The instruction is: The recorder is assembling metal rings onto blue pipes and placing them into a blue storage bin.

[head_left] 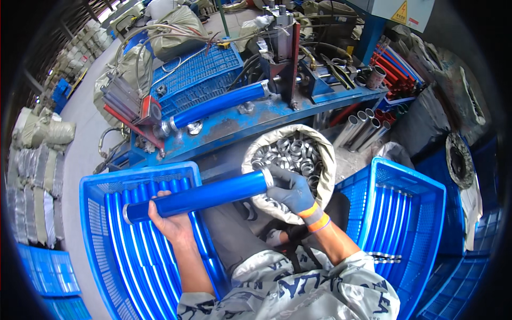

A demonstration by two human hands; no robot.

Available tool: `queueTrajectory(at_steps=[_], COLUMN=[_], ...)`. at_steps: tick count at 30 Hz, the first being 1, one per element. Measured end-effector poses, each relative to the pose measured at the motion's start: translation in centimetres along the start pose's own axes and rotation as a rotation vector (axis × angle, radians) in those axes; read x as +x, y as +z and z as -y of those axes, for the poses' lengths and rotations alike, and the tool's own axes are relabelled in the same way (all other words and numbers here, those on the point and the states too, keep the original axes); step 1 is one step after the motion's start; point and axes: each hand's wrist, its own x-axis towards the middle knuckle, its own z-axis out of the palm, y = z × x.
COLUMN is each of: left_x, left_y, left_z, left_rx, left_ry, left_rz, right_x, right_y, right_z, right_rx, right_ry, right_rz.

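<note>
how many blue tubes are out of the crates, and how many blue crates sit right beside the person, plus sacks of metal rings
blue tubes out of the crates: 2, the held tube between the left hand and gloved right hand, and the tube on the machine
blue crates beside the person: 2, left crate and right crate
sack of rings: 1
total: 5

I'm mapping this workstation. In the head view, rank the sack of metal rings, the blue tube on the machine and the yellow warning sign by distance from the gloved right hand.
1. sack of metal rings: right beside the right hand.
2. blue tube on the machine: up and left, on the bench.
3. yellow warning sign: top right corner.
</note>
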Motion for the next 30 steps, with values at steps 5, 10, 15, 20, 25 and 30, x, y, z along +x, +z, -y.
queueTrajectory(at_steps=[5,10,15,20,25,30], left_x=[1.2,2.4,3.2,5.4,7.7,16.1], left_y=[-1.9,-2.1,-3.3,-2.7,-5.7,9.2], left_z=[0.0,-2.4,-5.8,-1.9,2.1,15.7], left_rx=[0.031,0.003,-0.016,0.062,0.142,0.197], left_ry=[-0.128,-0.156,-0.121,-0.195,-0.258,-0.326], left_rz=[-0.09,-0.086,0.031,0.103,0.112,0.198], right_x=[6.8,23.9,35.4,38.6,26.5,12.9], right_y=[3.4,0.8,4.7,-2.0,7.6,-2.2], right_z=[1.2,-0.4,-1.1,1.5,15.6,18.1], right_rx=[-0.148,-0.765,-1.637,-1.848,-1.166,-0.577], right_ry=[-0.099,-0.496,-0.736,-0.796,-1.32,-1.008], right_rz=[0.216,-0.075,-0.217,-0.293,-0.141,-0.346])
